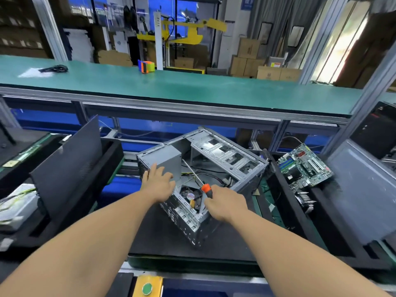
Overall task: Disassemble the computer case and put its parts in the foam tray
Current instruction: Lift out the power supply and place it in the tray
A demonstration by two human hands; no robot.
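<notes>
Lying open-sided on a black mat [171, 239], the computer case [225, 159] was steadied by the left hand [157, 184], fingers spread flat on its power supply [165, 159]; a screwdriver [202, 185] was gripped by the right hand [225, 203].

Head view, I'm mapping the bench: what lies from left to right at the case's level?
Black panel → power supply under the left hand → screwdriver in the right hand → motherboard → grey panel.
</notes>
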